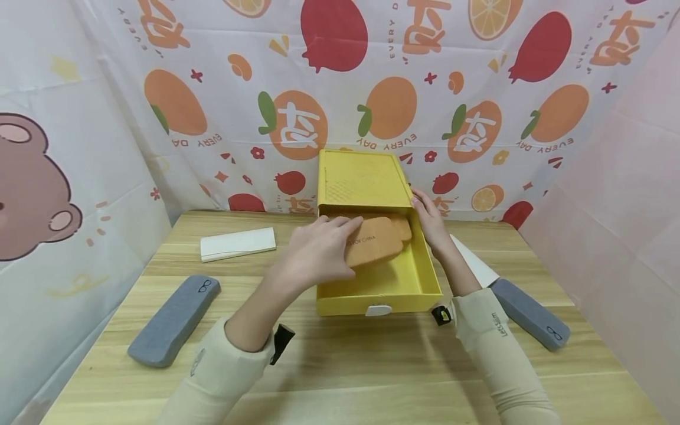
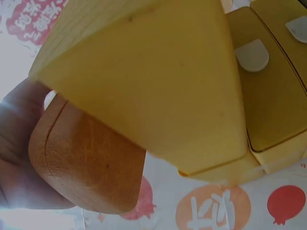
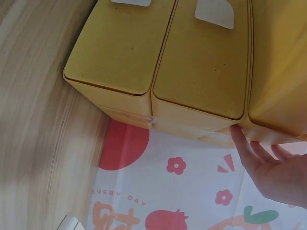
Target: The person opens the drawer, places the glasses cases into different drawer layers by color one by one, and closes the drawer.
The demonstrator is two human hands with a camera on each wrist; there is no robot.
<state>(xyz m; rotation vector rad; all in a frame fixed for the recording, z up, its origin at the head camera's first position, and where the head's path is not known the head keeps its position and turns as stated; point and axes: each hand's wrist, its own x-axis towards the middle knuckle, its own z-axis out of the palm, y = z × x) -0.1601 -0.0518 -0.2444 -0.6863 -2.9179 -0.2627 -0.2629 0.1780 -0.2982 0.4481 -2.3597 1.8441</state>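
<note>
Fruit-print backdrop (image 1: 457,59), one cabinet (image 1: 363,177), right hand (image 1: 434,224) touching it — left hand (image 1: 321,251) gripping one orange case (image 1: 376,243)

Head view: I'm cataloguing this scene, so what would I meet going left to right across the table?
Gray case, white case, left hand, front brown case, right hand, second white case, second gray case.

The wood-grain table (image 1: 345,389) is carrying 1 yellow drawer unit (image 1: 363,177), far, and, left and right, 2 grey cases (image 1: 175,321) (image 1: 531,314), 2 white items (image 1: 238,244) (image 1: 474,264).
</note>
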